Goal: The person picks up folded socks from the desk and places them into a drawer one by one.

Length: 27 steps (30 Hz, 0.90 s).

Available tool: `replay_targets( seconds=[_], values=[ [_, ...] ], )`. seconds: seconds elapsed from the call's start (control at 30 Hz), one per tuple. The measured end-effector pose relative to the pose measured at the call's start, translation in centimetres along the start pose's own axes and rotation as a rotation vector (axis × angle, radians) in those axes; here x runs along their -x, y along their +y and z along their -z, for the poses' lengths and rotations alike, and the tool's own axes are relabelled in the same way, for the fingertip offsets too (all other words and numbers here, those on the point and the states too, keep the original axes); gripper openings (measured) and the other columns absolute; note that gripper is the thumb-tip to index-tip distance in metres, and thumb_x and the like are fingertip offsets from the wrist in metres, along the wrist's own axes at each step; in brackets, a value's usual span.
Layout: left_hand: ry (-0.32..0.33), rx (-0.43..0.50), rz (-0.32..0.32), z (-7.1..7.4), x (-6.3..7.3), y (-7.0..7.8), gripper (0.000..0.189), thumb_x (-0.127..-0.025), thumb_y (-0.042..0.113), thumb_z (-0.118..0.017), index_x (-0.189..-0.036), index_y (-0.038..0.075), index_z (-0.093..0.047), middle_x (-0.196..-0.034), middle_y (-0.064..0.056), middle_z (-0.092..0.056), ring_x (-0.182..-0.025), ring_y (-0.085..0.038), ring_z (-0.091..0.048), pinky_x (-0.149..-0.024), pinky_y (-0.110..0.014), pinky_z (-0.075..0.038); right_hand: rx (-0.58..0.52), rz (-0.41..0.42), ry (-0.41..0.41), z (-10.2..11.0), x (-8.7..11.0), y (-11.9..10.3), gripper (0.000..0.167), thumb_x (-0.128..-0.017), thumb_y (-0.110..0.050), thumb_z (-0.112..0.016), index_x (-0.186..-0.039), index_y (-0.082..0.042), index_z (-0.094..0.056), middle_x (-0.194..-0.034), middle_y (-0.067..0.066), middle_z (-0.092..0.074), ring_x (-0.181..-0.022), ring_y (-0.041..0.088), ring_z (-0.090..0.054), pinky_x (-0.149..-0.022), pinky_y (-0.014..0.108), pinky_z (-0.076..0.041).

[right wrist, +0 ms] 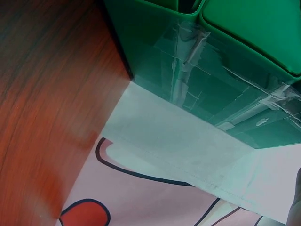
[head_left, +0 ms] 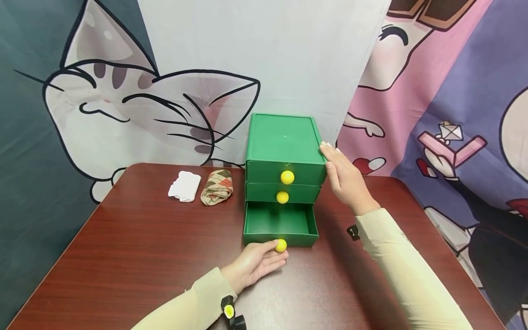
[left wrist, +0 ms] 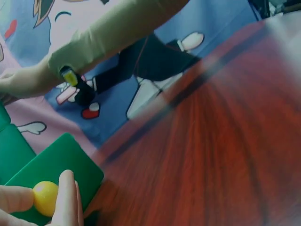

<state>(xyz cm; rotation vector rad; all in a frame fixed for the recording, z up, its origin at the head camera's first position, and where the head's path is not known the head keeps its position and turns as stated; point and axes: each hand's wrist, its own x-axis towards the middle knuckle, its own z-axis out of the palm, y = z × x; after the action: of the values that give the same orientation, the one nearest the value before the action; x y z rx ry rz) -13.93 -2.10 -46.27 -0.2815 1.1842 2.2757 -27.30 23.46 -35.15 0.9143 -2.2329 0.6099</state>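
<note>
A green drawer cabinet (head_left: pixel 284 137) with yellow round knobs stands at the back of the table. Its bottom drawer (head_left: pixel 301 240) is pulled out, and bare green floor shows inside; the two drawers above are closed. My left hand (head_left: pixel 256 266) pinches the bottom drawer's yellow knob (head_left: pixel 281 245) between thumb and fingers; the left wrist view shows this knob (left wrist: pixel 45 198) close up. With its fingers extended, my right hand (head_left: pixel 347 181) rests against the cabinet's right side near the top. Clear tape covers a green cabinet face (right wrist: pixel 207 89) in the right wrist view.
Left of the cabinet lie a white folded cloth (head_left: pixel 184 186) and a rolled argyle-patterned cloth (head_left: pixel 217 187). The reddish-brown wooden table (head_left: pixel 136 256) ends at a printed cartoon curtain (head_left: pixel 198 36) behind the cabinet.
</note>
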Motion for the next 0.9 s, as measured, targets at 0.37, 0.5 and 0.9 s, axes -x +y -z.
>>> replay_targets(
  seconds=[0.37, 0.5, 0.9],
  values=[
    [-0.025, 0.018, 0.061, 0.0, 2.1, -1.2, 0.040, -0.104, 0.010, -0.056, -0.133, -0.017, -0.049, -0.122, -0.031, -0.065, -0.113, -0.032, -0.067, -0.103, -0.045, -0.051, -0.017, 0.017, 0.028, -0.1, 0.0, 0.0, 0.042, -0.107, -0.009, -0.044, -0.147, 0.002, -0.050, -0.151, 0.016, -0.051, -0.142, 0.035, -0.044, -0.123, 0.037, -0.025],
    [-0.041, 0.007, 0.082, 0.1, 3.0, -1.6, 0.041, -0.105, 0.010, -0.055, -0.133, -0.018, -0.048, -0.122, -0.031, -0.064, -0.113, -0.031, -0.067, -0.105, -0.045, -0.050, -0.019, 0.015, 0.030, -0.1, 0.0, 0.0, 0.042, -0.107, -0.008, -0.044, -0.147, 0.002, -0.050, -0.150, 0.016, -0.051, -0.140, 0.039, -0.046, -0.123, 0.037, -0.025],
    [-0.052, 0.075, 0.051, 0.1, 3.9, -2.6, 0.043, -0.105, 0.006, -0.054, -0.136, -0.022, -0.043, -0.125, -0.034, -0.061, -0.125, -0.039, -0.059, -0.108, -0.042, -0.046, -0.019, 0.002, 0.023, 0.0, 0.0, -0.2, 0.042, -0.107, -0.010, -0.043, -0.147, 0.002, -0.050, -0.150, 0.016, -0.051, -0.141, 0.037, -0.045, -0.123, 0.036, -0.025]
  ],
)
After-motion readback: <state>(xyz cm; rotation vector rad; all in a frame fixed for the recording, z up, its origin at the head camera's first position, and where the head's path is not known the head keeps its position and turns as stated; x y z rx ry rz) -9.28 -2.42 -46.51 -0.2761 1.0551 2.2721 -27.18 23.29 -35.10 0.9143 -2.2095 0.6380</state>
